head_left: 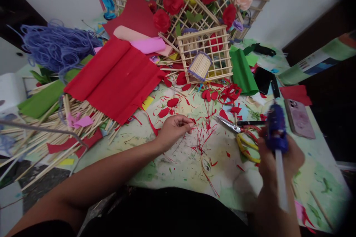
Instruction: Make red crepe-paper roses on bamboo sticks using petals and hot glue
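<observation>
My right hand (292,159) grips a blue hot glue gun (276,127), its nozzle pointing away from me and a pale glue stick (282,181) sticking out of its back. Over the middle of the table, my left hand (176,129) is closed in a pinch. A speck of red shows at its fingertips, but what they hold is too small to name. Red paper petals (172,102) and thin red scraps lie just beyond and beside that hand. Between my hands rest scissors (244,139) with red and yellow handles, their blades pointing away to the left.
Red crepe paper (116,77) covers a heap of thin wooden sticks (55,137) on the left, near tangled purple cord (58,46). A wooden lattice (205,53) with paper flowers stands at the back. Green paper (243,72) and a phone (299,118) lie right.
</observation>
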Action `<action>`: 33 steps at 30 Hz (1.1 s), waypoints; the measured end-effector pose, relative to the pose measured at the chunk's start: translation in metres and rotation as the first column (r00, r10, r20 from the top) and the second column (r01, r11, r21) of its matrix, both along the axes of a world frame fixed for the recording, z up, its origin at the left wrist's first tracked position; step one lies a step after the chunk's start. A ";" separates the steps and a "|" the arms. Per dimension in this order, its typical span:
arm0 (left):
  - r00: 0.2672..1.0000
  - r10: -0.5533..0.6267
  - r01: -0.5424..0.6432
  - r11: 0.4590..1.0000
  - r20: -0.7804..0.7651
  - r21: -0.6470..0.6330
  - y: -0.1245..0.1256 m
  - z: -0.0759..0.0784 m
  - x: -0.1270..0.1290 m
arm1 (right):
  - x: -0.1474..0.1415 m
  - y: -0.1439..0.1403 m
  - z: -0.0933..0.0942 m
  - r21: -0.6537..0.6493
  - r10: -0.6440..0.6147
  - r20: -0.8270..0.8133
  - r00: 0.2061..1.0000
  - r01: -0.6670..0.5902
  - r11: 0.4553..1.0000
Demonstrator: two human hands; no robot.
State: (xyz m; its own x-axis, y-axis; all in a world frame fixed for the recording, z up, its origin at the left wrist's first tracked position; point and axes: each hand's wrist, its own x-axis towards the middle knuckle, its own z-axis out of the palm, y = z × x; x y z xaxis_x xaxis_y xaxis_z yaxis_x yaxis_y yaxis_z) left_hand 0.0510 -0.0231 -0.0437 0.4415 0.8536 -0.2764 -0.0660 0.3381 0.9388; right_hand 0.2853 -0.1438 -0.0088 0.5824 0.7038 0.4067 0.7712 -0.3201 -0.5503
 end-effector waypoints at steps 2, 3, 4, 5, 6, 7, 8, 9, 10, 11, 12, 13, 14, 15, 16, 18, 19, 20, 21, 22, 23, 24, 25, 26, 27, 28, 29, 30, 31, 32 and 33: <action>1.000 -0.015 0.015 1.000 -0.023 0.008 0.000 0.000 0.000 | -0.022 0.003 -0.001 0.062 0.176 -0.098 0.980 -0.170 0.983; 0.999 -0.012 0.012 1.000 -0.031 0.012 0.000 0.001 0.000 | -0.033 0.005 -0.002 0.065 0.238 -0.094 0.967 -0.233 0.970; 0.999 -0.006 0.007 1.000 -0.037 0.018 0.000 0.001 0.000 | -0.042 0.006 -0.003 0.048 0.310 -0.072 0.948 -0.307 0.950; 0.999 0.000 0.001 1.000 -0.040 0.024 0.000 0.002 0.000 | -0.050 0.008 -0.004 0.034 0.386 -0.052 0.921 -0.385 0.922; 0.999 0.006 -0.004 1.000 -0.040 0.028 -0.001 0.003 0.000 | -0.056 0.009 -0.005 0.020 0.458 -0.031 0.888 -0.458 0.889; 0.999 0.007 -0.006 0.999 -0.038 0.031 -0.001 0.003 0.000 | -0.060 0.010 -0.006 0.010 0.524 -0.019 0.851 -0.524 0.852; 0.999 0.005 -0.003 0.999 -0.034 0.033 -0.001 0.003 0.000 | -0.062 0.011 -0.007 0.003 0.579 -0.015 0.816 -0.579 0.816; 1.000 -0.001 0.002 0.999 -0.031 0.033 -0.001 0.003 0.000 | -0.064 0.012 -0.009 -0.005 0.616 -0.015 0.788 -0.616 0.788; 1.000 -0.006 0.007 0.999 -0.028 0.033 -0.001 0.003 0.000 | -0.064 0.013 -0.010 -0.016 0.636 -0.017 0.771 -0.637 0.771; 1.000 -0.013 0.014 0.999 -0.027 0.032 -0.001 0.003 0.000 | -0.064 0.014 -0.012 -0.031 0.644 -0.019 0.765 -0.644 0.765; 0.999 -0.020 0.021 0.999 -0.026 0.032 -0.002 0.002 0.000 | -0.064 0.015 -0.013 -0.048 0.643 -0.018 0.766 -0.643 0.764; 0.999 -0.025 0.026 0.999 -0.024 0.034 -0.002 0.002 0.000 | -0.063 0.015 -0.014 -0.064 0.638 -0.012 0.770 -0.638 0.768; 0.999 -0.027 0.028 0.999 -0.021 0.038 -0.002 0.001 0.000 | -0.063 0.016 -0.015 -0.073 0.633 -0.003 0.774 -0.631 0.772; 0.999 -0.027 0.028 0.999 -0.017 0.043 -0.003 0.001 0.000 | -0.062 0.017 -0.015 -0.075 0.630 0.007 0.776 -0.628 0.775; 1.000 -0.025 0.026 0.998 -0.014 0.049 -0.003 0.001 0.000 | -0.062 0.017 -0.016 -0.069 0.632 0.014 0.775 -0.630 0.774; 1.000 -0.020 0.021 0.998 -0.017 0.061 -0.003 0.002 -0.001 | -0.062 0.017 -0.016 -0.044 0.647 0.011 0.763 -0.646 0.762; 0.999 -0.021 0.023 0.997 -0.027 0.070 -0.004 0.002 -0.001 | -0.062 0.017 -0.016 -0.032 0.659 -0.001 0.752 -0.659 0.752; 0.999 -0.023 0.026 0.996 -0.041 0.083 -0.004 0.002 -0.001 | -0.062 0.017 -0.017 -0.026 0.672 -0.019 0.740 -0.672 0.740; 0.998 -0.025 0.031 0.995 -0.059 0.098 -0.004 0.003 -0.001 | -0.062 0.017 -0.017 -0.026 0.683 -0.037 0.730 -0.683 0.730; 0.997 -0.027 0.036 0.993 -0.077 0.113 -0.004 0.003 -0.001 | -0.062 0.017 -0.017 -0.028 0.687 -0.052 0.725 -0.689 0.724; 0.996 -0.026 0.037 0.991 -0.091 0.125 -0.004 0.003 -0.001 | -0.062 0.017 -0.017 -0.031 0.685 -0.060 0.726 -0.687 0.726; 0.995 -0.022 0.036 0.990 -0.101 0.137 -0.004 0.003 -0.002 | -0.062 0.017 -0.017 -0.029 0.679 -0.063 0.732 -0.681 0.732; 0.994 -0.016 0.031 0.988 -0.106 0.149 -0.004 0.002 -0.002 | -0.062 0.018 -0.017 -0.025 0.673 -0.060 0.737 -0.675 0.738; 0.994 -0.011 0.029 0.987 -0.110 0.161 -0.004 0.002 -0.002 | -0.062 0.018 -0.016 -0.018 0.671 -0.054 0.739 -0.673 0.739; 0.994 -0.007 0.026 0.984 -0.113 0.174 -0.004 0.001 -0.002 | -0.062 0.018 -0.016 -0.013 0.677 -0.050 0.734 -0.678 0.735; 0.993 -0.003 0.026 0.982 -0.118 0.187 -0.004 0.000 -0.002 | -0.062 0.018 -0.016 -0.011 0.689 -0.049 0.723 -0.690 0.723; 0.992 -0.002 0.027 0.980 -0.126 0.198 -0.003 -0.001 -0.002 | -0.062 0.018 -0.015 -0.012 0.704 -0.052 0.708 -0.705 0.709; 0.991 0.000 0.028 0.978 -0.132 0.206 -0.003 -0.002 -0.003 | -0.062 0.018 -0.015 -0.013 0.713 -0.057 0.699 -0.715 0.699; 0.991 0.002 0.027 0.977 -0.135 0.212 -0.003 -0.003 -0.003 | -0.062 0.018 -0.015 -0.011 0.713 -0.059 0.698 -0.715 0.699; 0.990 0.005 0.025 0.976 -0.139 0.218 -0.003 -0.004 -0.003 | -0.062 0.018 -0.014 -0.003 0.705 -0.055 0.707 -0.706 0.708; 0.990 0.008 0.024 0.974 -0.141 0.225 -0.002 -0.004 -0.003 | -0.061 0.018 -0.015 0.008 0.691 -0.044 0.721 -0.692 0.722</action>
